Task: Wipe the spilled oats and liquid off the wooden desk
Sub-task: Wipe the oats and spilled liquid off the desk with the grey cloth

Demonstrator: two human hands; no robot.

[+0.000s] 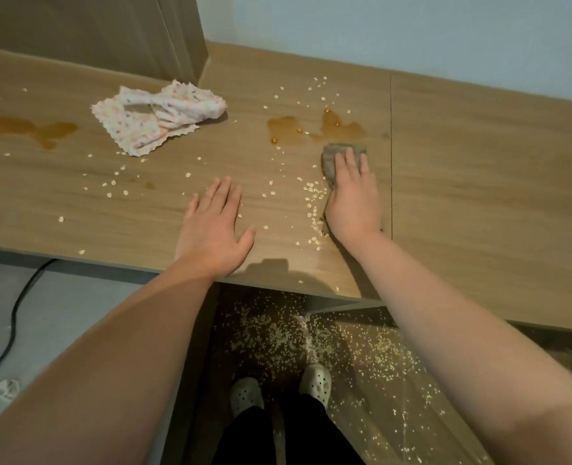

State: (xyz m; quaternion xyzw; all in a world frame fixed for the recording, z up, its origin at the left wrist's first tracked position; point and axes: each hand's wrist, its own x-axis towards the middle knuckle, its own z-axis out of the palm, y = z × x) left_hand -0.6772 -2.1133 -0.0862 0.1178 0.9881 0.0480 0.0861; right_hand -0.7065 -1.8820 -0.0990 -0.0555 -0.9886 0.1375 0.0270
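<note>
Two straight-fingered hands: left hand (212, 226) rests, right hand (353, 196) presses the rag (332, 157). Puddle (340, 129) beyond its fingertips (349, 154) may just smear.

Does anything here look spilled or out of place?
Yes. Brown liquid lies on the desk: a left puddle and a right puddle beyond the grey cloth under the right hand. Oats are scattered over the desk, and many more cover the floor below. A crumpled pink cloth lies between the puddles.
</note>
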